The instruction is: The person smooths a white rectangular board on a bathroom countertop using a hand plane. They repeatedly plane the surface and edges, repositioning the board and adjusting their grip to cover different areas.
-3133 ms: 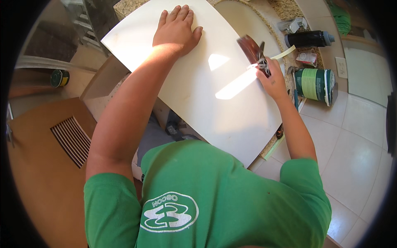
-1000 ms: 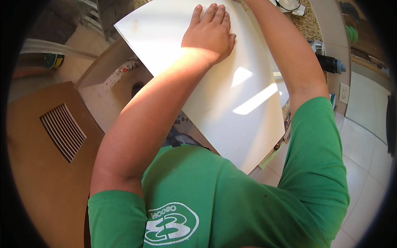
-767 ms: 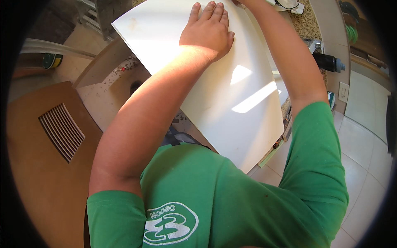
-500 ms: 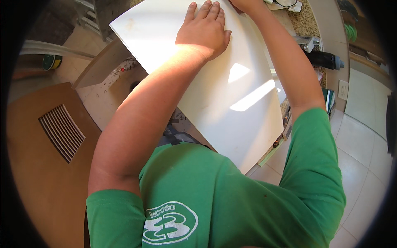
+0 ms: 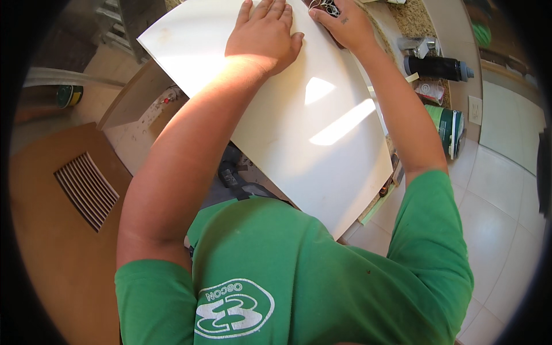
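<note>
A large white panel lies slanted in front of me, with patches of sunlight on it. My left hand rests flat on its far part, fingers stretched out and palm down. At the panel's far right edge, my right hand is closed, its thumb pointing left. Beside the thumb shows a dark thing with silvery, wire-like loops, cut off by the top of the view. What exactly these fingers grip is hidden.
A speckled stone counter runs along the right, holding a black bottle and a green tub. To the left are a brown door with a slatted vent, an open cabinet side and a ladder.
My right hand has come lower into view, showing the dark, looped thing. My left hand still lies flat on the panel. The view has shifted slightly, revealing more of the counter's bottle and tub.
</note>
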Tool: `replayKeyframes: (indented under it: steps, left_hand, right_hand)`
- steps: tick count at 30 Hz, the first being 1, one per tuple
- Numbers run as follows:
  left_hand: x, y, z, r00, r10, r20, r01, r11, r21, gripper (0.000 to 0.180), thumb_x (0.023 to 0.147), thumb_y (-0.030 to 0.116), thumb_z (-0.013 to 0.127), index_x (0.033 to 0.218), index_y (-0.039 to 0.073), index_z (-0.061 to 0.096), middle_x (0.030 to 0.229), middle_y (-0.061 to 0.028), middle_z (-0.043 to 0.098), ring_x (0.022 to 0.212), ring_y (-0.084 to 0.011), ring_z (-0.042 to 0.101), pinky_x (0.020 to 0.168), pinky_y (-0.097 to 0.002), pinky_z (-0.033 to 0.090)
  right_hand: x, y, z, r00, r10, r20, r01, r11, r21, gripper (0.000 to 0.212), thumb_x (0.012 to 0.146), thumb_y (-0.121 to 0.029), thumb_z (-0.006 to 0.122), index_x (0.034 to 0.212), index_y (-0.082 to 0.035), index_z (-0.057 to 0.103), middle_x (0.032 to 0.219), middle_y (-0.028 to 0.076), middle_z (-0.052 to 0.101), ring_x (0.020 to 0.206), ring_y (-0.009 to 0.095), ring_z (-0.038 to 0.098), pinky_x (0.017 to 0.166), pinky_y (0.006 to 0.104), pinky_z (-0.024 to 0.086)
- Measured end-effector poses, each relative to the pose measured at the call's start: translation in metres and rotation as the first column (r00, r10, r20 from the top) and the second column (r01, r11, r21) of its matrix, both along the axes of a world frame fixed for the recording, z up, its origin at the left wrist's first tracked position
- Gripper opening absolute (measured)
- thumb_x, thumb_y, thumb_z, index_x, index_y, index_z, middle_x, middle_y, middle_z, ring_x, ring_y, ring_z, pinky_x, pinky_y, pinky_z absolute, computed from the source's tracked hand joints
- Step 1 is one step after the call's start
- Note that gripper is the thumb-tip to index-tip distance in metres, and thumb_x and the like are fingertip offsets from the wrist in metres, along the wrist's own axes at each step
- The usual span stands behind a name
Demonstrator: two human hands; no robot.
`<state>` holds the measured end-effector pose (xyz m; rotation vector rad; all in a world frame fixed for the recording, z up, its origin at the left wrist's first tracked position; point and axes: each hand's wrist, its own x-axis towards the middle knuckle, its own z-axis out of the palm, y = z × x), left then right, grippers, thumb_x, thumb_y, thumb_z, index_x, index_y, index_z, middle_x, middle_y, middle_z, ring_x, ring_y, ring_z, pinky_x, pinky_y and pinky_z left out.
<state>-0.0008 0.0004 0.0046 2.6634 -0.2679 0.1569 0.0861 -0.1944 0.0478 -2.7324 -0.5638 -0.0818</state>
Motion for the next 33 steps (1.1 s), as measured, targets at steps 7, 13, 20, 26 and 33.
replayKeyframes:
  steps: [7,13,20,26,33]
  left_hand:
    - [0.001,-0.001,-0.004,1.000,0.002,0.007,-0.002,0.999,0.035,0.067,0.103,0.043,0.047,0.153,-0.001,0.043,0.163,-0.0161,0.039,0.155,-0.0282,0.029,0.129,-0.0460,0.016]
    - [0.002,-0.002,-0.005,1.000,0.014,0.017,-0.016,0.997,0.073,0.066,0.104,0.043,0.046,0.153,0.000,0.044,0.164,-0.0146,0.040,0.155,-0.0272,0.029,0.129,-0.0458,0.017]
    - [-0.001,-0.002,0.004,1.000,0.016,0.014,-0.017,0.996,0.093,0.066,0.103,0.044,0.048,0.153,0.000,0.045,0.164,-0.0146,0.039,0.155,-0.0278,0.030,0.129,-0.0461,0.018]
    - [-0.004,-0.002,0.006,0.997,-0.004,-0.076,0.010,0.998,0.069,0.064,0.105,0.039,0.046,0.154,-0.001,0.042,0.164,-0.0170,0.037,0.156,-0.0300,0.027,0.129,-0.0479,0.017]
    - [0.004,-0.002,-0.015,0.987,0.001,0.160,-0.049,0.955,0.294,0.064,0.105,0.049,0.045,0.157,0.013,0.044,0.165,-0.0037,0.039,0.156,-0.0195,0.028,0.130,-0.0406,0.017]
  right_hand:
    - [-0.039,-0.038,0.002,0.999,-0.002,-0.042,0.005,0.998,0.062,0.051,0.087,-0.045,0.077,0.116,-0.004,0.067,0.105,0.015,0.068,0.096,0.029,0.066,0.087,0.0379,0.051]
    - [-0.069,-0.073,-0.008,0.999,-0.045,0.007,0.045,0.999,0.027,0.052,0.086,-0.045,0.076,0.119,-0.007,0.067,0.107,0.011,0.069,0.097,0.027,0.064,0.086,0.0388,0.051]
    - [-0.111,-0.108,-0.003,0.992,-0.122,-0.038,0.121,0.992,-0.034,0.051,0.088,-0.042,0.075,0.121,-0.005,0.066,0.109,0.013,0.067,0.107,0.033,0.062,0.093,0.0423,0.050]
    - [-0.152,-0.147,0.000,0.989,-0.132,-0.067,0.131,0.991,-0.024,0.043,0.088,-0.033,0.075,0.118,-0.004,0.065,0.109,0.013,0.065,0.105,0.033,0.062,0.092,0.0405,0.049]
    - [-0.211,-0.197,0.011,0.979,-0.194,-0.055,0.190,0.979,-0.078,0.057,0.087,-0.038,0.078,0.126,0.000,0.061,0.111,0.018,0.065,0.108,0.037,0.062,0.094,0.0427,0.050]
